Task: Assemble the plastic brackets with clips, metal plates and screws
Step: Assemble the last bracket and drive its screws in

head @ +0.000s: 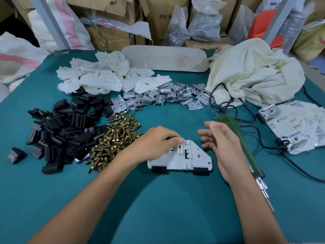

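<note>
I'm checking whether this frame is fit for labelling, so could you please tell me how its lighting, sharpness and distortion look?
Head view: soft, even light, faint shadows beside the left hand and right hand; head view: the bracket at centre is sharp, the white bracket pile looks washed out, the metal plates glint mildly; head view: the wide lens bends the far edge of the table.

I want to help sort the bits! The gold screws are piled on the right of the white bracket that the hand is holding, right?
No. In the head view the gold screws are piled on the left of the white bracket that the left hand is holding.
</note>
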Demonstrator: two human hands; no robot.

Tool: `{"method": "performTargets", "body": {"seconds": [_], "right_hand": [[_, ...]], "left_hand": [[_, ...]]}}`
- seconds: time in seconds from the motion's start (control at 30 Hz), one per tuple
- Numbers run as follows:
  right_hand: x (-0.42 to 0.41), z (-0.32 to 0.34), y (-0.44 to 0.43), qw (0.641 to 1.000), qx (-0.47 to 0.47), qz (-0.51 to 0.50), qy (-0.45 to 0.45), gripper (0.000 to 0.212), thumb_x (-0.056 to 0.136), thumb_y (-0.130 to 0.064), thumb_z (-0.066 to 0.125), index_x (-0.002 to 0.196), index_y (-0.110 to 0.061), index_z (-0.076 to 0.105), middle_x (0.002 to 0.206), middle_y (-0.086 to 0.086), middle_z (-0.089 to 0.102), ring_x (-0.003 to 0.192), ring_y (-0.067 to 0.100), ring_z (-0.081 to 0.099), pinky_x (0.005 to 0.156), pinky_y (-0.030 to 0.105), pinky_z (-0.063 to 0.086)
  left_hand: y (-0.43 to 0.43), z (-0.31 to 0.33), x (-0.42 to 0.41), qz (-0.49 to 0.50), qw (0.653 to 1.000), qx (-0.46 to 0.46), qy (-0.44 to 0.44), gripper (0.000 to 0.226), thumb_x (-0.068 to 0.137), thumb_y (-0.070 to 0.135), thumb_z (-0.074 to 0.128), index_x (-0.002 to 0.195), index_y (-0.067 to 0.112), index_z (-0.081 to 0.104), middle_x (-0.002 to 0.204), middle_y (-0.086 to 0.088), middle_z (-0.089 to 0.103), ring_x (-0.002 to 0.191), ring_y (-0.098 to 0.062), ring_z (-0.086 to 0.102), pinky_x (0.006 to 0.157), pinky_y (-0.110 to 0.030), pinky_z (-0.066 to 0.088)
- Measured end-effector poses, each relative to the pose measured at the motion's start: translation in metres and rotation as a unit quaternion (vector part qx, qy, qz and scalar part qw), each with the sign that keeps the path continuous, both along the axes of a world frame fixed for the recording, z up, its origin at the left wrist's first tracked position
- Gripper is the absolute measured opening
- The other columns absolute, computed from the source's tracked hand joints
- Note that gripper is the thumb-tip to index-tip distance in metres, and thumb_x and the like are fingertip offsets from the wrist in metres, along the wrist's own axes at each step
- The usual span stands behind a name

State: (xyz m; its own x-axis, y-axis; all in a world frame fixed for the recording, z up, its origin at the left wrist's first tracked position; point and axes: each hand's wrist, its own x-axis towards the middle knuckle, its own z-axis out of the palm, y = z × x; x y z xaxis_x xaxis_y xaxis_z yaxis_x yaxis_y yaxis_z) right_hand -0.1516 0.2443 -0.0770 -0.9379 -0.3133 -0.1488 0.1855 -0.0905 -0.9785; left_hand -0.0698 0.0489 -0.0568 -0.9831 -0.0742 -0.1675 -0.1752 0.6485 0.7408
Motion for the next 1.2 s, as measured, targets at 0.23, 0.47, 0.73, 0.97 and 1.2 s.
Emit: {"method": "performTargets", "body": {"seconds": [0.23,0.47,0.73,0.97,1.2], "right_hand": [[0.006,0.012,-0.024,0.98,0.104,0.079,0.151,0.008,0.097,-0.021,0.07,0.1,-0.028,0.071,0.09,-0.011,0.075,0.08,0.0,0.064,0.075,0.018,0.049],[0.009,0.042,-0.104,0.852,0.27,0.296,0.337,0.008,0.097,-0.026,0.067,0.1,-0.027,0.075,0.089,-0.021,0.071,0.082,-0.002,0.062,0.076,0.014,0.045],[-0.007,0.027,-0.166,0.707,0.443,0.368,0.41,0.023,0.103,-0.022,0.06,0.125,-0.02,0.067,0.125,0.003,0.065,0.117,0.023,0.058,0.09,0.035,0.044],[-0.014,0.027,-0.16,0.72,0.435,0.374,0.391,0.011,0.099,-0.025,0.068,0.099,-0.014,0.07,0.09,-0.006,0.064,0.096,0.022,0.061,0.077,0.033,0.043],[-0.029,0.036,-0.112,0.778,0.408,0.323,0.353,0.008,0.098,-0.028,0.068,0.1,-0.02,0.07,0.094,-0.006,0.071,0.094,0.016,0.063,0.081,0.034,0.049]], "left_hand": [[-0.012,0.006,0.017,0.03,0.985,-0.146,0.092,0.023,0.101,0.042,0.053,0.103,0.028,0.072,0.085,0.015,0.063,0.086,-0.012,0.053,0.082,-0.03,0.04],[-0.084,0.025,0.062,0.17,0.957,-0.221,0.073,0.014,0.098,0.037,0.061,0.092,0.03,0.071,0.085,0.014,0.065,0.08,-0.006,0.057,0.068,-0.031,0.044],[-0.087,0.014,0.065,0.156,0.96,-0.232,0.031,0.012,0.09,0.043,0.069,0.085,0.032,0.067,0.08,0.011,0.058,0.083,-0.014,0.054,0.072,-0.033,0.044],[-0.099,0.015,0.027,0.121,0.939,-0.318,0.055,0.021,0.1,0.029,0.057,0.115,0.027,0.071,0.098,-0.005,0.057,0.107,-0.035,0.05,0.098,-0.046,0.041],[-0.099,0.008,-0.008,-0.017,0.938,-0.347,0.016,0.024,0.098,0.034,0.06,0.12,0.031,0.071,0.076,0.009,0.053,0.086,-0.021,0.049,0.091,-0.038,0.04]]}}
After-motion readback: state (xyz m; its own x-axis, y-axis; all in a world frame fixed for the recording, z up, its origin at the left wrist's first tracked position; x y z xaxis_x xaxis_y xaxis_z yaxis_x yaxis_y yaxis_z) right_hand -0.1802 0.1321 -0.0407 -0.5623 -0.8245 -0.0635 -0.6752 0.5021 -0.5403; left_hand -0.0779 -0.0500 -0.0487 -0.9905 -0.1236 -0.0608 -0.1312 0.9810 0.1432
